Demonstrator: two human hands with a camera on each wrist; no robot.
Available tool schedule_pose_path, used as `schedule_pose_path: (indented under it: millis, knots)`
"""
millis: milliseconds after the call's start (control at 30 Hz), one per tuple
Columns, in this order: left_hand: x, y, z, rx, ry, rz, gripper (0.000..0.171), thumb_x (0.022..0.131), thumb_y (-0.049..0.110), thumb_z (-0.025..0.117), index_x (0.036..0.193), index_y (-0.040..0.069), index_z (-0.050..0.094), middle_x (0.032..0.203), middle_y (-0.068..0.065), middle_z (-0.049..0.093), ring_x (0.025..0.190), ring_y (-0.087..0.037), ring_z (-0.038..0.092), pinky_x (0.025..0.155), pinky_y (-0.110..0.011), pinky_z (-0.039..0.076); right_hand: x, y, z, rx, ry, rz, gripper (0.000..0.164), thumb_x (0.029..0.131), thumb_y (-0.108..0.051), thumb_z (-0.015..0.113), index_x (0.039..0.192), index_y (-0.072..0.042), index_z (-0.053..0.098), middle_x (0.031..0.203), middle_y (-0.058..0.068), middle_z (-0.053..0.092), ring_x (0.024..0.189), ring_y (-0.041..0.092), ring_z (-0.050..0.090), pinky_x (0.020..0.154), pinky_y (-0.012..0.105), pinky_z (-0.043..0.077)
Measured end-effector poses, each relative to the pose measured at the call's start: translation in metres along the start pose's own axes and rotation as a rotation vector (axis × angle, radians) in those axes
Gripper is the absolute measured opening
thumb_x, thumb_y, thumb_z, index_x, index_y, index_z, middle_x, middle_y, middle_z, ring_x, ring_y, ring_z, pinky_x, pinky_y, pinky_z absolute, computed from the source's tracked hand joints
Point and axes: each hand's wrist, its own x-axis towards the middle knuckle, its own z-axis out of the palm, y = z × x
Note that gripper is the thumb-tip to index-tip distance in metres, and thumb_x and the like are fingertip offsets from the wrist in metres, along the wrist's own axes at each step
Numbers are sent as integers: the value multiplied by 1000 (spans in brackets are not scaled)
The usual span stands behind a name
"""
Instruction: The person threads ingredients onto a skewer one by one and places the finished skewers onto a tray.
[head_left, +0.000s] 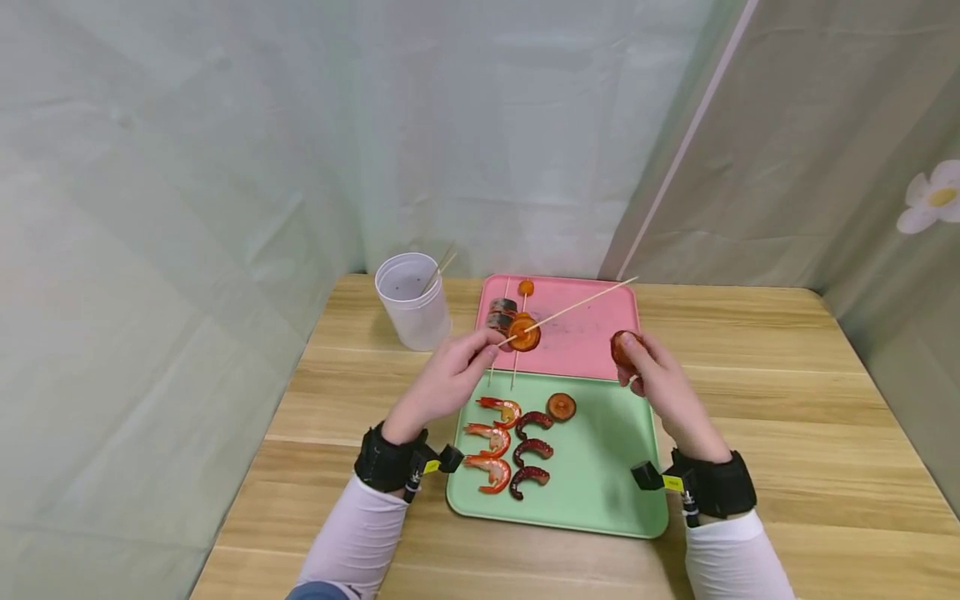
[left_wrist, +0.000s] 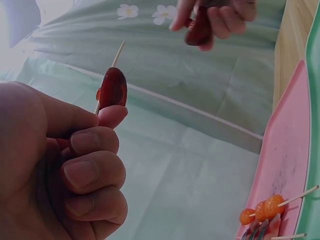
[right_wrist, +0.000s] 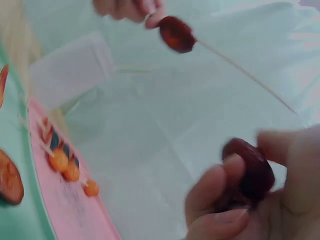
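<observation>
The person's left hand (head_left: 456, 373) pinches a thin wooden skewer (head_left: 585, 307) between thumb and forefinger, its other fingers curled in toward the palm. One round brown mushroom cap (head_left: 529, 340) is threaded on that skewer just beyond the fingertips, and the long bare end slants up toward the back right corner of the pink tray (head_left: 592, 329). The right hand (head_left: 667, 387), raised by the pink tray's front right corner and well apart from the skewer's tip, grasps a second mushroom cap (right_wrist: 257, 172) between its thumb and bent fingers. A third mushroom cap (head_left: 561, 407) lies on the green tray (head_left: 600, 467), near the back edge. Along that tray's left edge run three shrimp (head_left: 491, 473) in a column, with three dark red octopus tentacles (head_left: 534, 451) beside them. The pink tray stands at the worktop's (head_left: 787, 400) back edge, against the green tray. At its left edge lie a skewer of orange balls (right_wrist: 72, 172) and, beside it, one of grey-banded pieces (head_left: 502, 307). A white plastic cup (head_left: 420, 321) holding sticks (head_left: 441, 267) stands near the worktop's back left corner.
</observation>
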Motion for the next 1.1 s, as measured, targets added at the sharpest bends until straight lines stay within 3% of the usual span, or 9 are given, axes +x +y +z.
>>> schedule_pose_path:
  millis: [200, 400, 667, 867, 1100]
  knots:
    - [1, 0, 3, 26, -34, 22, 22, 113, 8, 51, 121, 3, 71, 77, 3, 50, 66, -13, 45, 66, -33, 42, -2, -5, -5, 206, 56, 22, 51, 116, -52, 34, 114, -5, 50, 86, -1, 51, 77, 16, 48, 67, 29, 35]
    - [1, 2, 4, 32, -62, 20, 23, 113, 8, 51, 121, 3, 71, 78, 4, 52, 65, -12, 44, 67, -32, 43, -2, -5, -9, 301, 76, 0, 42, 119, -43, 30, 129, -9, 52, 90, -1, 53, 81, 14, 49, 70, 26, 37]
    - [1, 2, 4, 48, -142, 9, 25, 114, 10, 51, 125, 3, 71, 78, 6, 48, 62, -8, 41, 65, -31, 42, -5, -6, -11, 345, 147, -76, 40, 119, -38, 34, 123, -5, 56, 87, 2, 51, 78, 15, 48, 69, 27, 40]
    - [1, 2, 4, 68, -184, 5, 24, 113, 9, 51, 126, 3, 70, 83, 2, 54, 67, -9, 45, 72, -32, 47, -6, -10, -13, 379, 182, -69, 45, 118, -38, 37, 136, -3, 60, 90, 1, 53, 77, 14, 48, 69, 25, 42]
    - [1, 1, 4, 85, -215, -3, 23, 112, 7, 51, 122, 6, 71, 84, 5, 55, 67, -8, 46, 71, -32, 47, -7, -13, -13, 339, 255, -79, 42, 118, -37, 40, 132, -7, 66, 90, 1, 55, 76, 14, 49, 68, 24, 41]
